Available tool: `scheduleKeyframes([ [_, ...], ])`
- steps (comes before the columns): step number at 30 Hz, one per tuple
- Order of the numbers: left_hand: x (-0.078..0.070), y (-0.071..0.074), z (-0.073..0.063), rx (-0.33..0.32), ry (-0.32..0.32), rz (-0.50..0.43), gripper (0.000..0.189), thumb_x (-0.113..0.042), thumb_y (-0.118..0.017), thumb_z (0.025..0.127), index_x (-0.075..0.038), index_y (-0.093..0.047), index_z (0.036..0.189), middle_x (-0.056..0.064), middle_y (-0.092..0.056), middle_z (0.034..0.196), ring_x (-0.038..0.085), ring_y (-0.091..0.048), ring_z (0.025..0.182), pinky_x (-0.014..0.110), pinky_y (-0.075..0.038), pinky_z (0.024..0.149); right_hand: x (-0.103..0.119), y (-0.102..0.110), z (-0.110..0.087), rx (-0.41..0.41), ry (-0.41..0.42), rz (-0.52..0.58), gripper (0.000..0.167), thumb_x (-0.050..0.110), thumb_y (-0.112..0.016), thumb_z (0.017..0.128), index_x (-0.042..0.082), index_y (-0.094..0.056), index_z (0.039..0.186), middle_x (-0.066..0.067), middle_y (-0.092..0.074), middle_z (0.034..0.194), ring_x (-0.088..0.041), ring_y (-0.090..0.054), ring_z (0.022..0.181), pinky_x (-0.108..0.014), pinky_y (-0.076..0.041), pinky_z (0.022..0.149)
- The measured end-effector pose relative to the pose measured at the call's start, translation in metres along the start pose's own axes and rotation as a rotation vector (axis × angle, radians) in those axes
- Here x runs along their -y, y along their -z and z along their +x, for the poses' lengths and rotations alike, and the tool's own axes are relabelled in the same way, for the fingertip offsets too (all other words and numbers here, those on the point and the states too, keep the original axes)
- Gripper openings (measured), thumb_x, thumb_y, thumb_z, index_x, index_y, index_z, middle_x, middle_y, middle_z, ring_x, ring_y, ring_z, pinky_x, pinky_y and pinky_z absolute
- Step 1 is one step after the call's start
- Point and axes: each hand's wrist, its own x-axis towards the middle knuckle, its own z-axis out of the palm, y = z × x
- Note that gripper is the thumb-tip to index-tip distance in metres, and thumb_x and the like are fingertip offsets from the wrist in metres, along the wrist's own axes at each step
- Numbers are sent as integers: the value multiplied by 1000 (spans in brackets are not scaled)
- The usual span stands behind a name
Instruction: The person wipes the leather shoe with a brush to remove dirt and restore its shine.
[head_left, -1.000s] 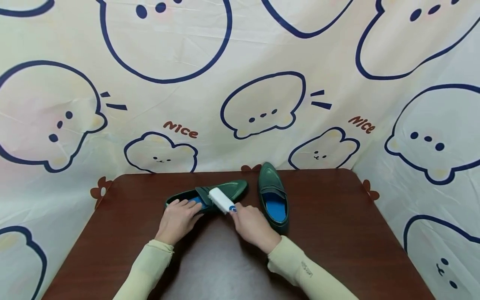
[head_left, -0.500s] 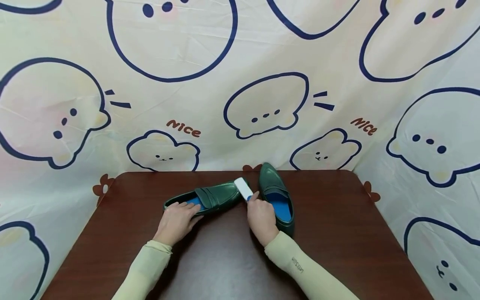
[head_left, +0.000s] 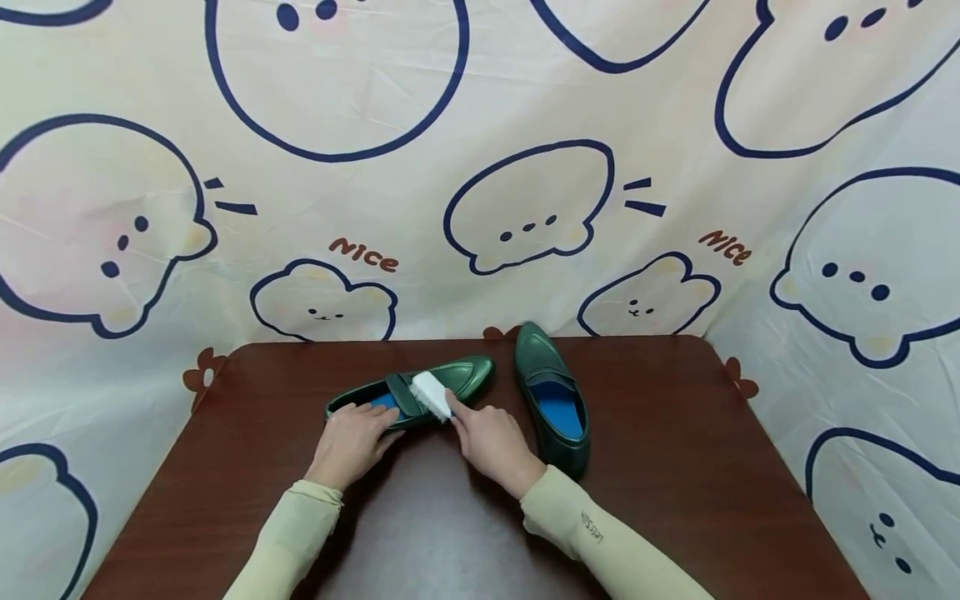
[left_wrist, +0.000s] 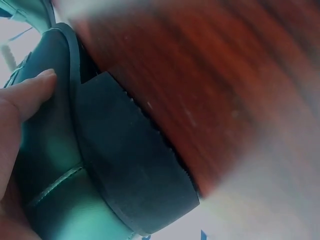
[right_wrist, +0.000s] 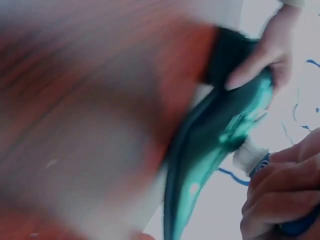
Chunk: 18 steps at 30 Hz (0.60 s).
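Observation:
A green loafer (head_left: 468,377) with a blue insole lies on the table, its toe pointing right. My left hand (head_left: 351,440) grips it at the heel end, fingers over the opening. In the left wrist view the thumb presses the loafer's side (left_wrist: 55,145), above its dark heel block (left_wrist: 135,155). My right hand (head_left: 495,442) holds a white-bristled brush (head_left: 431,395) by its blue handle, which the fingers mostly hide. The brush head lies across the vamp, beside the strap. In the right wrist view its bristles (right_wrist: 248,155) meet the loafer's upper.
A second green loafer (head_left: 561,454) stands just right of my right hand, toe toward the back edge of the brown wooden table (head_left: 675,467). Behind the table hangs a pale curtain (head_left: 420,192) printed with cartoon bears.
The brush went from the vamp to the toe tip, then came back left to the vamp beside the strap. My left hand stays on the heel end. The second loafer's heel has shifted slightly right.

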Motion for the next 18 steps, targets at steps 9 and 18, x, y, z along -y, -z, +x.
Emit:
scheduleKeyframes([
  [9,0,0,2,19,2,11,29,-33,-88,83,-19,-64,88,-2,-76,83,17,-59,64,28,-31,56,-23,1,7,-162,-165,-510,43,15,-68,100,8,-62,143,-2,-48,50,-15,-45,40,-27,-42,41],
  [18,0,1,1,13,4,6,28,-33,-88,82,-18,-64,87,-1,-77,84,17,-62,65,28,-32,55,-6,3,-1,-62,14,-180,50,23,-64,104,9,-52,150,-4,-59,58,-16,-53,45,-29,-43,43],
])
